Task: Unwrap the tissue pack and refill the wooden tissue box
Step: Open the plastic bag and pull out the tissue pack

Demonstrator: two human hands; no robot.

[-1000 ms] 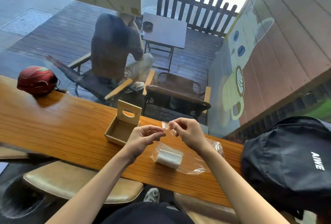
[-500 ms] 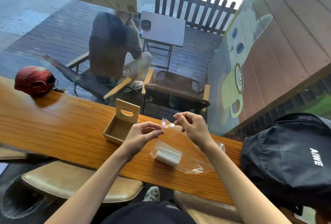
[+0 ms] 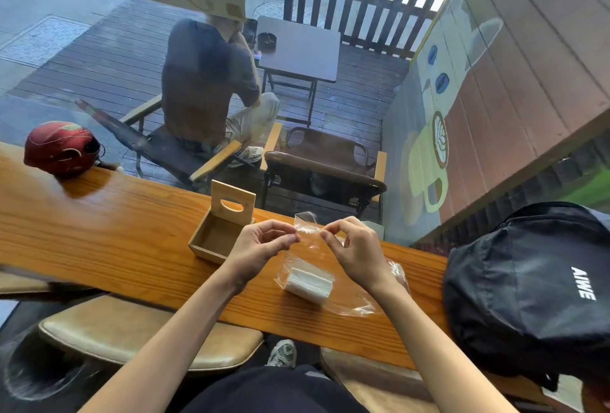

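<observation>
A white stack of tissues (image 3: 309,283) lies inside a clear plastic wrapper (image 3: 355,300) on the wooden counter (image 3: 99,231). The wrapper's upper edge is lifted off the counter. My left hand (image 3: 260,249) and my right hand (image 3: 355,249) each pinch that raised edge between thumb and fingertips, a short gap apart. The wooden tissue box (image 3: 216,237) stands just left of my left hand, empty, with its slotted lid (image 3: 232,203) tipped upright at the back.
A black backpack (image 3: 531,287) sits at the counter's right end. A red helmet (image 3: 59,148) rests at the far left. Padded stools (image 3: 138,333) stand below the counter's near edge. Behind the window a person sits on a deck chair.
Both hands stay pinching the wrapper's top edge; they have drawn slightly apart and lower, and the lifted plastic is stretched between them. The tissues and box have not moved.
</observation>
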